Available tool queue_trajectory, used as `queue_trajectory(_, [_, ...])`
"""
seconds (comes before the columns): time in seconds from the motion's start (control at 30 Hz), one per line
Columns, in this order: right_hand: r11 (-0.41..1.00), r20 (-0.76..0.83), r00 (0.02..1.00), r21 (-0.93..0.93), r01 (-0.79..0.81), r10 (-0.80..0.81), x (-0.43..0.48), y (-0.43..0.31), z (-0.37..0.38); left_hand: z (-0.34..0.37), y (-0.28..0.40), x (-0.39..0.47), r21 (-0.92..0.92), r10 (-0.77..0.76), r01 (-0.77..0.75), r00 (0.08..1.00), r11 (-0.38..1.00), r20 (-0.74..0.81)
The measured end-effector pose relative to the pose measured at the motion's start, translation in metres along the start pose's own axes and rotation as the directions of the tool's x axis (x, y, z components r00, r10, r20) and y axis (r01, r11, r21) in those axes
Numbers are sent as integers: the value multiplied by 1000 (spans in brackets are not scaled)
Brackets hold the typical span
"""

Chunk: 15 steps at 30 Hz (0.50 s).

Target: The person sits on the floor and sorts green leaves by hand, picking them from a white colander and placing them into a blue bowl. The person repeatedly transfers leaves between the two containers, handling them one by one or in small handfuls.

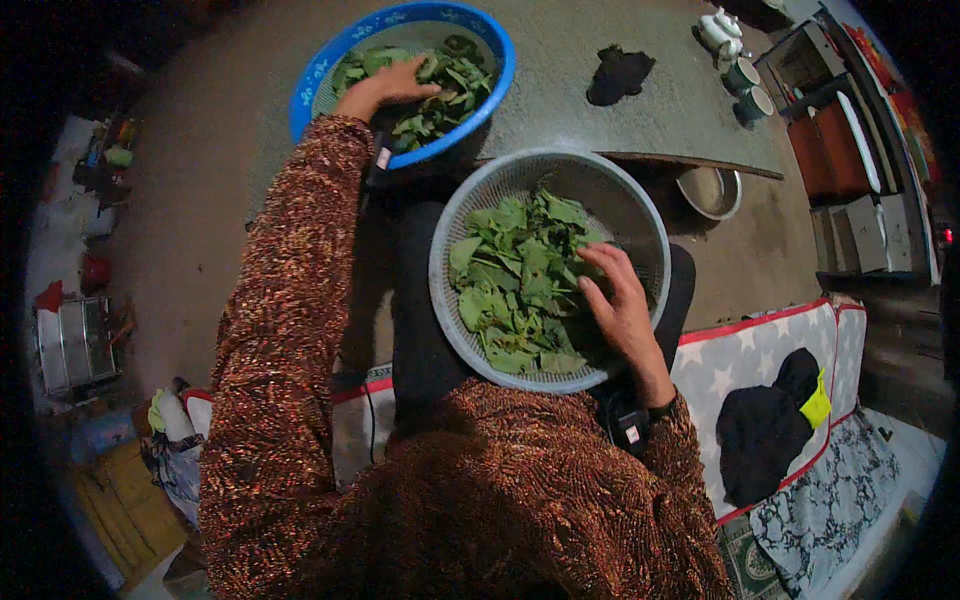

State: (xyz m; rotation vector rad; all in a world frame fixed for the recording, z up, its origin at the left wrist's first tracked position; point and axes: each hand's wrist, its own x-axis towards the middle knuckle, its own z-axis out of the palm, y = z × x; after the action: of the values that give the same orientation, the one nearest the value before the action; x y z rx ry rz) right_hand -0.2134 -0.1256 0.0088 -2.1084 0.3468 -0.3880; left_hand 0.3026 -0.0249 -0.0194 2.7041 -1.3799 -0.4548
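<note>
My left hand (397, 82) reaches into a blue-rimmed plastic basket (504, 56) on the table, fingers spread on the green leaves (457, 82) inside; whether it grips any is unclear. A grey plastic colander (441, 300) rests on my lap and holds a heap of leafy greens (517, 277). At that colander's right side is my right hand (619, 300), fingers curved at the edge of the heap. Its fingertips are close to the leaves, and nothing is plainly held in them.
On the grey table (540, 112) lies a crumpled black item (620, 75). A white teapot (721, 34) and two cups (754, 103) stand at its right end. Below the edge is a metal bowl (711, 193). Black clothing (765, 442) lies on a star-patterned cover (705, 367) to my right.
</note>
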Motion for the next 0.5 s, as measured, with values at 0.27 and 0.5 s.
queue_trajectory(0.27, [942,91,989,-305,137,-114,40,10,19,-45,38,-77,-242,109,-259,860,935,-498])
queue_trajectory(0.5, [922,328,945,-365,130,-3,40,16,41,-52,105,-161,-919,-186,-364,924,-153,-335])
